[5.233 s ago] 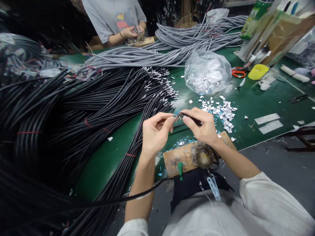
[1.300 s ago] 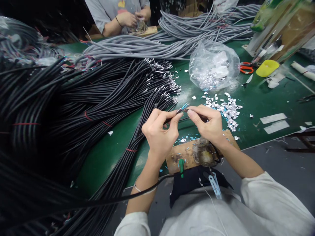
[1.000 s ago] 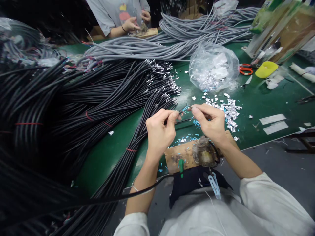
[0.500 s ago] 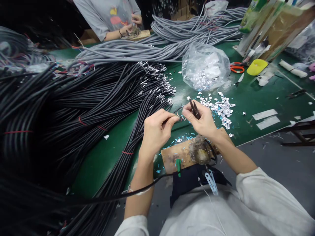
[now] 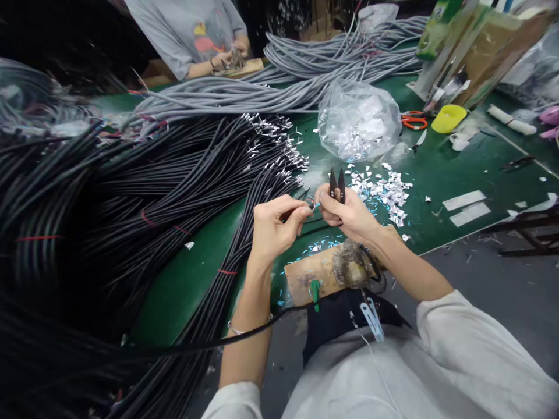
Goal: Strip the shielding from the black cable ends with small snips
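Observation:
My left hand (image 5: 273, 224) is closed, pinching the end of a thin black cable (image 5: 244, 333) that loops down under my wrist. My right hand (image 5: 345, 208) is closed round small black snips (image 5: 336, 183), whose blades point up and away; its fingertips meet the cable end, where short blue wires (image 5: 316, 205) show. Both hands hover over the green table (image 5: 441, 169), just above a small wooden board (image 5: 321, 273) at the table's near edge.
A large heap of black cables (image 5: 131, 186) with foil-wrapped ends fills the left. Grey cables (image 5: 305, 75) lie behind. A clear bag of foil bits (image 5: 360, 119), loose foil scraps (image 5: 384, 189), orange scissors (image 5: 413, 121) and a yellow dish (image 5: 448, 117) sit right. Another person (image 5: 192, 35) works opposite.
My right hand has turned so the snips now point upward, and its fingertips have closed in on the cable end. The left hand keeps its pinch.

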The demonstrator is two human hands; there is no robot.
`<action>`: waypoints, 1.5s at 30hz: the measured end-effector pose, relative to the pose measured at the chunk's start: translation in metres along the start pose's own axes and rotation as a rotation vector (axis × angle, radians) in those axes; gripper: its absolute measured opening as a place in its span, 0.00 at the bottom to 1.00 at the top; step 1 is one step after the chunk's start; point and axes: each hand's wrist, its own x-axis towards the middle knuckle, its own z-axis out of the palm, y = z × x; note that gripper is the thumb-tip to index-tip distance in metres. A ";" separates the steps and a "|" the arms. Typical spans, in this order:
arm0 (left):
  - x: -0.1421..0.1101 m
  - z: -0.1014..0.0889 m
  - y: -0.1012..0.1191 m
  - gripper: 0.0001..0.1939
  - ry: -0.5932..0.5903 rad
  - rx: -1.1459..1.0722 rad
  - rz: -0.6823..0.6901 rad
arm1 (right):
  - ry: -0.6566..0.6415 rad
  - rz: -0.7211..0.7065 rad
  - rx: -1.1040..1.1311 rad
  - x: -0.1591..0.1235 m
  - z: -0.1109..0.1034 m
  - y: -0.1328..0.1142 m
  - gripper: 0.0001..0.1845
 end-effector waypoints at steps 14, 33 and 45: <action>0.002 0.001 -0.002 0.08 0.023 0.193 -0.035 | 0.177 -0.241 -0.501 0.004 -0.008 0.010 0.15; 0.002 0.008 0.002 0.20 0.052 0.068 -0.292 | 0.169 -0.349 -0.779 0.013 -0.006 0.003 0.14; 0.001 0.008 0.010 0.21 0.075 0.084 -0.283 | 0.331 -0.505 -0.942 0.015 -0.008 -0.001 0.17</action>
